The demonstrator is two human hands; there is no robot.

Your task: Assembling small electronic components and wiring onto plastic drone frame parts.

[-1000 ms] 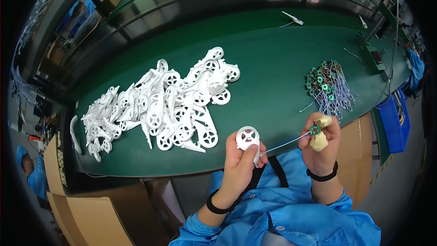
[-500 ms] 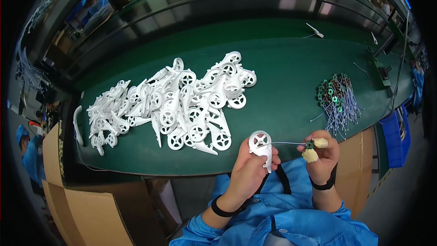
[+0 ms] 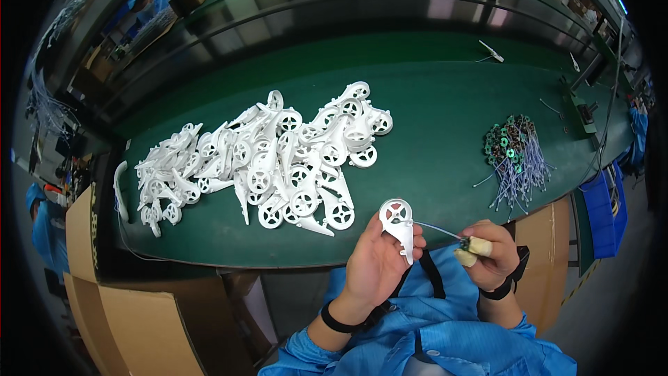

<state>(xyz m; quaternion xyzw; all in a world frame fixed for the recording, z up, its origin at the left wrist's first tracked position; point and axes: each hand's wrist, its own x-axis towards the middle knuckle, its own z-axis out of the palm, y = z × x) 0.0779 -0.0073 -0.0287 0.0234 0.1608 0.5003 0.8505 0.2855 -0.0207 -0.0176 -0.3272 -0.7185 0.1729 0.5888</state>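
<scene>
Palm up near the table's front edge, my left hand (image 3: 370,268) holds a white plastic ring-and-arm part (image 3: 402,233). Its spoked round end points away from me and its narrow arm toward me; my fingers are behind it. To the right, my right hand (image 3: 495,257), with pale covers on two fingertips, pinches a small green circuit board (image 3: 464,243), partly hidden by those fingertips. A thin bluish wire (image 3: 438,228) stretches from the board to the right side of the white part's ring. How it passes into the part is too small to tell.
A broad pile of white plastic parts (image 3: 292,167) covers the left and middle of the green table (image 3: 431,111). Several green boards with wires (image 3: 518,153) lie bunched at the right. Cardboard boxes (image 3: 149,327) and a blue bin (image 3: 602,212) stand beside the table.
My right hand has tilted and dropped slightly toward me with the board, so the wire now slants down. My left thumb has moved off the white part's face.
</scene>
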